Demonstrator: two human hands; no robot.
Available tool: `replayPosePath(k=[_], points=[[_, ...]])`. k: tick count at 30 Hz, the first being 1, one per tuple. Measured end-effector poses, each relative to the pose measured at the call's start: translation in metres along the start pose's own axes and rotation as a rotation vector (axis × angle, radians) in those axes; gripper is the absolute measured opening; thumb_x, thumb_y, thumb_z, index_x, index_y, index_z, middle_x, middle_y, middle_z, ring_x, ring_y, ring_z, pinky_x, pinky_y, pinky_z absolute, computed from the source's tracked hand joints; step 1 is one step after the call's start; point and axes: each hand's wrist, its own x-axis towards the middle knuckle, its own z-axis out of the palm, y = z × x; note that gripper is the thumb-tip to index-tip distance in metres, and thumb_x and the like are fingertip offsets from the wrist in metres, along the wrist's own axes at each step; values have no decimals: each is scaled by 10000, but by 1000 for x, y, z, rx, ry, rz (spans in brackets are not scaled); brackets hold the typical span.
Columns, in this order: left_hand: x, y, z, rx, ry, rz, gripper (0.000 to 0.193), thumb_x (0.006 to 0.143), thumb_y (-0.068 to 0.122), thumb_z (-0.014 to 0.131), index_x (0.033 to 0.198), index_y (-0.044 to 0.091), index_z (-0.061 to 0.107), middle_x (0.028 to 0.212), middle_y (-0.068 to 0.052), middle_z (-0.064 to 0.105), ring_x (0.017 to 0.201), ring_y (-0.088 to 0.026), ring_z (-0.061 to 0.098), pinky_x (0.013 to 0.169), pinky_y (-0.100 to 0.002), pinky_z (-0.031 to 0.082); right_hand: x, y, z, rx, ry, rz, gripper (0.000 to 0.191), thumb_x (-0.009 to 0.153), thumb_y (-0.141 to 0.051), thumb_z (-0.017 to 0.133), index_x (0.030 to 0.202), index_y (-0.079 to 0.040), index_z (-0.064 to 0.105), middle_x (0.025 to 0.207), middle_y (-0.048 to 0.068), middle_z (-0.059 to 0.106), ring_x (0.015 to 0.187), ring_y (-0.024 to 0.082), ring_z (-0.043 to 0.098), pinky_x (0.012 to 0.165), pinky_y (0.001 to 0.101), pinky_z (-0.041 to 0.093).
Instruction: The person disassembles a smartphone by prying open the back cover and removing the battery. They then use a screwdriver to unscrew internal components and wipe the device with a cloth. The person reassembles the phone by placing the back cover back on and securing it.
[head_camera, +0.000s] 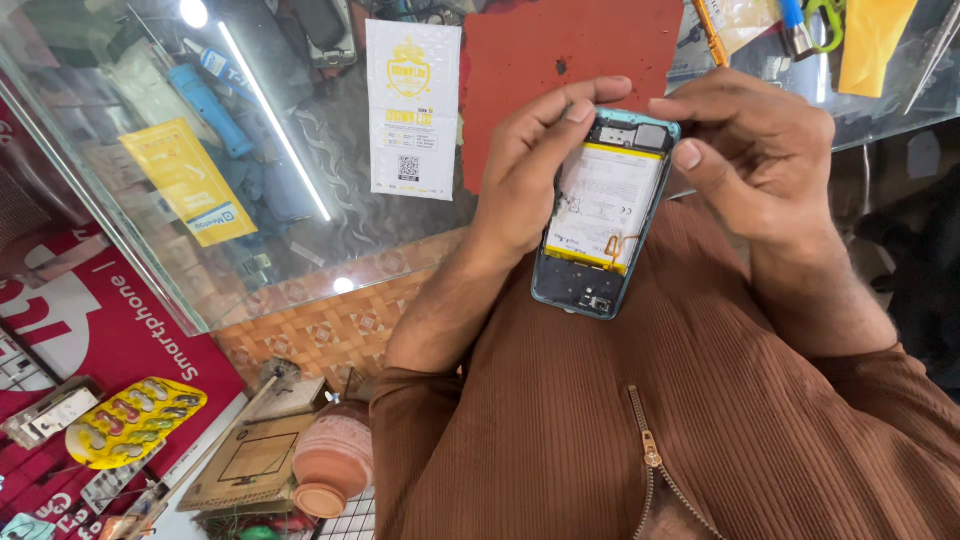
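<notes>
An opened phone (600, 215) with a teal frame has its back cover off, showing a white battery with yellow edges and a small orange flex strip. It is held upright over my brown zip shirt. My left hand (530, 170) grips its left side, with the fingers curled over the top edge. At the top right corner my right hand (760, 150) pinches the phone, thumb and forefinger near the dark camera block.
A glass counter (300, 260) lies ahead with a red mat (570, 50), a white leaflet (412, 110) and a yellow card (188, 180). Tools (800, 25) sit at the top right. Lower left are a yellow blister pack (135, 420), a clay pot (332, 465) and a cardboard box (250, 465).
</notes>
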Motion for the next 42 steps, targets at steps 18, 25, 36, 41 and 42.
replayPosePath(k=[18, 25, 36, 41, 42], points=[[-23, 26, 20, 152, -36, 94, 364, 1197, 238, 495, 1417, -45, 555, 1104, -90, 740, 1003, -87, 707, 905, -232, 571, -5, -4, -3, -4, -3, -89, 201, 994, -54, 666, 1132, 91, 670, 1127, 175, 682, 921, 146, 690, 721, 197, 574], [-10, 12, 7, -20, -99, 38, 360, 1174, 234, 516, 1423, -24, 545, 1075, -109, 752, 959, -110, 728, 859, -247, 575, -8, -4, -2, 46, -13, -127, 230, 1027, -99, 670, 1175, 77, 665, 1129, 153, 674, 918, 128, 693, 703, 176, 587], [15, -11, -14, -404, -188, -263, 344, 1134, 190, 549, 1384, -37, 614, 1191, -139, 725, 1040, -175, 738, 966, -330, 602, -4, 11, -1, -94, -19, -135, 265, 937, -42, 662, 1161, 97, 674, 1083, 183, 674, 791, 117, 643, 623, 188, 480], [15, -11, -13, -481, -162, -329, 344, 1110, 192, 560, 1360, -42, 601, 1156, -154, 717, 974, -213, 749, 853, -365, 638, 0, 7, 7, -12, -44, -178, 298, 933, 19, 655, 1228, 58, 647, 1174, 157, 633, 1028, 135, 671, 830, 222, 583], [14, -12, -13, -491, -145, -350, 343, 1092, 200, 558, 1338, -37, 594, 1127, -155, 717, 930, -224, 755, 801, -385, 651, 1, 5, 9, -70, -47, -219, 344, 902, 43, 666, 1246, 58, 648, 1182, 164, 613, 1046, 145, 649, 841, 235, 581]])
